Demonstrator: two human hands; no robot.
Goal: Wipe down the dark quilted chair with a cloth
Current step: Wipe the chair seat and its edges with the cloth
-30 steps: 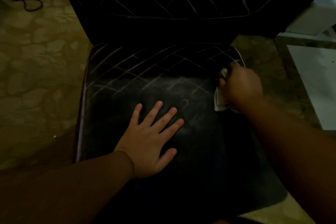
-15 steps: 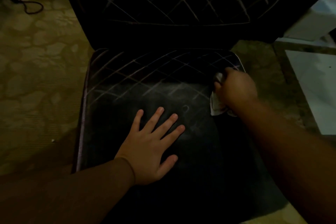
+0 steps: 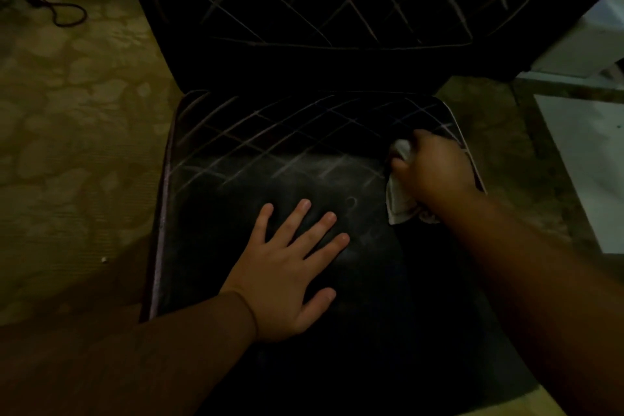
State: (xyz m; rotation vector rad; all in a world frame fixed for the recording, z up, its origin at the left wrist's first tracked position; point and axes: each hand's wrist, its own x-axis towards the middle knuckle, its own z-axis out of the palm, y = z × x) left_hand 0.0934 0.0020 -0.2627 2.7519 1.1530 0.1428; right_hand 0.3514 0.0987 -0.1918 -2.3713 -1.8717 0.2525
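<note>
The dark quilted chair (image 3: pixel 256 152) fills the middle of the head view, its seat crossed by pale diamond stitching and its backrest rising at the top. My left hand (image 3: pixel 287 267) lies flat on the seat's middle with fingers spread. My right hand (image 3: pixel 432 169) grips a crumpled pale cloth (image 3: pixel 398 203) against the seat near its right edge; most of the cloth is hidden under the hand. The seat's front part is in deep shadow.
A patterned greenish carpet (image 3: pixel 74 132) lies left of the chair, with a dark cable (image 3: pixel 57 10) on it at the top left. White furniture (image 3: pixel 587 159) stands close to the chair's right side.
My right hand with the cloth has slid a little to the left and inward on the seat. My left hand has stayed flat in place.
</note>
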